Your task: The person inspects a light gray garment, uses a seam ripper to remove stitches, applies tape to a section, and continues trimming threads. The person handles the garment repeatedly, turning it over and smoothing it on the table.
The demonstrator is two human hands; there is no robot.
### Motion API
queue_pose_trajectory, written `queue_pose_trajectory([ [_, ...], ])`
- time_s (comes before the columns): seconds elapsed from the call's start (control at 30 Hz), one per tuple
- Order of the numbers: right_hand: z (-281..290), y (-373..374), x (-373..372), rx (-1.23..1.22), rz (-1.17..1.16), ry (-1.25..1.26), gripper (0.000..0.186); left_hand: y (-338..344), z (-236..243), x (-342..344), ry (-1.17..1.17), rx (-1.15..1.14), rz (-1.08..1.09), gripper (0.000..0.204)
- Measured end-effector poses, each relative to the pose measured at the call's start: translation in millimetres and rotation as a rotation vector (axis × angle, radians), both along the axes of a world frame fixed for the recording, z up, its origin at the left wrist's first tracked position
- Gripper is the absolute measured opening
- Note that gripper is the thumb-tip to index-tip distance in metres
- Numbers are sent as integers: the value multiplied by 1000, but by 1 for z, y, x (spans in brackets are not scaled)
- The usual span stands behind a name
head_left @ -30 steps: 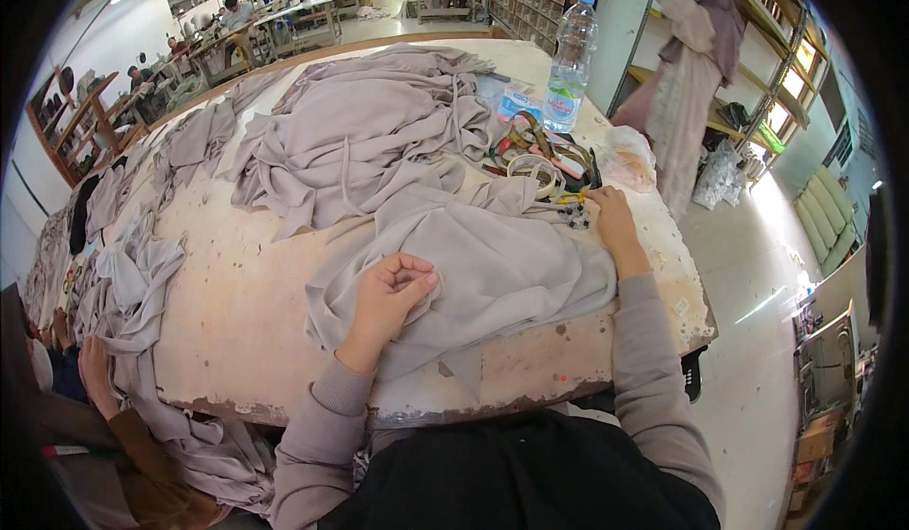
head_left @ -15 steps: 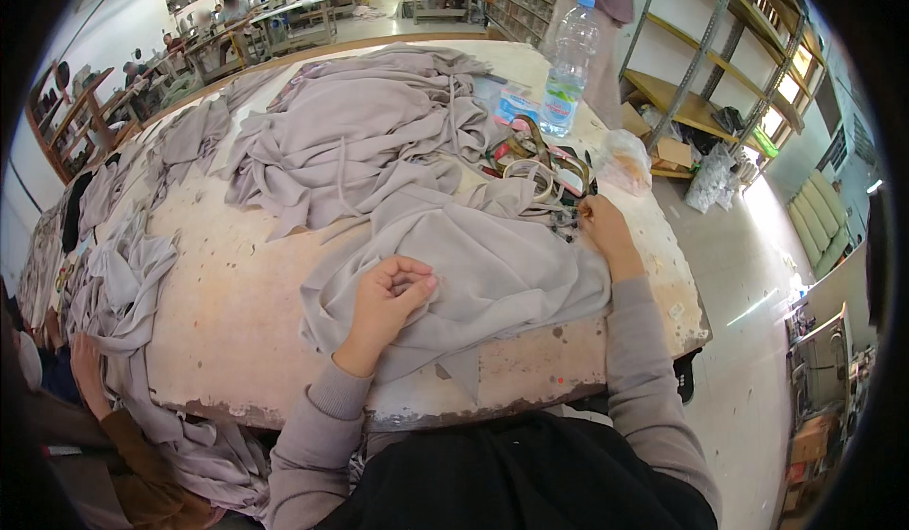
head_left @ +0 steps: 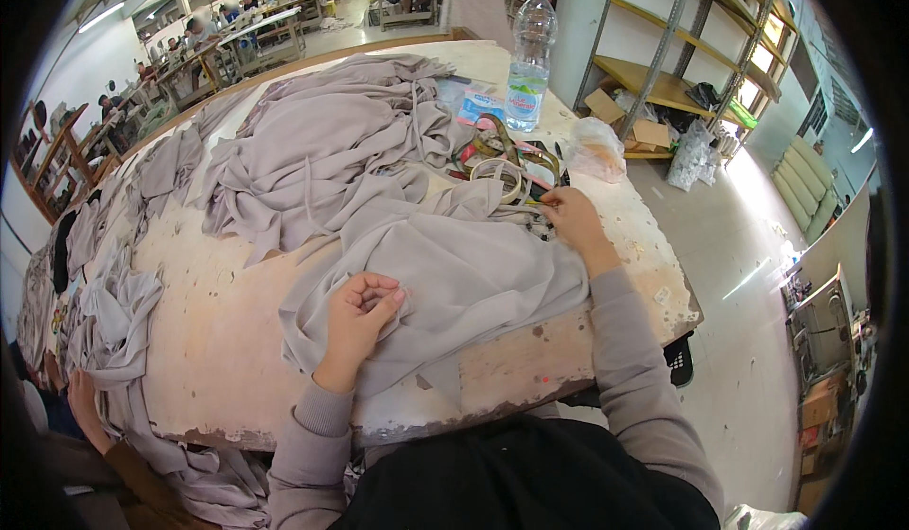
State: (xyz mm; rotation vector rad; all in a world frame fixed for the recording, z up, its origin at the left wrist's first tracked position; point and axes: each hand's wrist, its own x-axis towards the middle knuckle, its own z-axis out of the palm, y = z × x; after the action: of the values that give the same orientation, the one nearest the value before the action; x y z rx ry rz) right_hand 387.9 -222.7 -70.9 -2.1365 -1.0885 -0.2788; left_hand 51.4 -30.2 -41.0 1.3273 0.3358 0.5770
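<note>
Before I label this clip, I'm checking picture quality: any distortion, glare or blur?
Head view: the table looks bowed along its near edge, corners fall black; bright glare whitens the floor near the shelves; left hand and right hand show no obvious blur.

The left forearm (head_left: pixel 311 445) angles upward, its left grip (head_left: pixel 358 320) loosely curled, thumb (head_left: pixel 389 306) close to the bent fingers (head_left: pixel 369 283); whether they touch is unclear. The right forearm (head_left: pixel 636 369) stretches farther forward, its right grip (head_left: pixel 576 219) turned back-up, fingers bent toward the left, tips hard to make out.
</note>
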Motion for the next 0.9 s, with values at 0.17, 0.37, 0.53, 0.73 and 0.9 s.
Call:
queue_pose_trajectory([
  [0.17, 6, 4, -7, -305, -21, -207, 11, 1, 1, -2, 37, -31, 0, 14],
  [0.37, 27, -27, -2, -501, -279, -207, 7, -1, 0, 0, -54, 10, -17, 14],
  [0.53, 22, -4, -12, -149, -81, -212, 9, -1, -1, -1, -6, 27, -5, 14],
  [0.73, 1, 20, -14, -442, -65, -222, 18, 2, -1, -2, 1, -59, 6, 16],
  [0.9, 2, -5, 9, -284, -222, -65, 20, -2, 2, -2, -64, -179, -45, 18],
])
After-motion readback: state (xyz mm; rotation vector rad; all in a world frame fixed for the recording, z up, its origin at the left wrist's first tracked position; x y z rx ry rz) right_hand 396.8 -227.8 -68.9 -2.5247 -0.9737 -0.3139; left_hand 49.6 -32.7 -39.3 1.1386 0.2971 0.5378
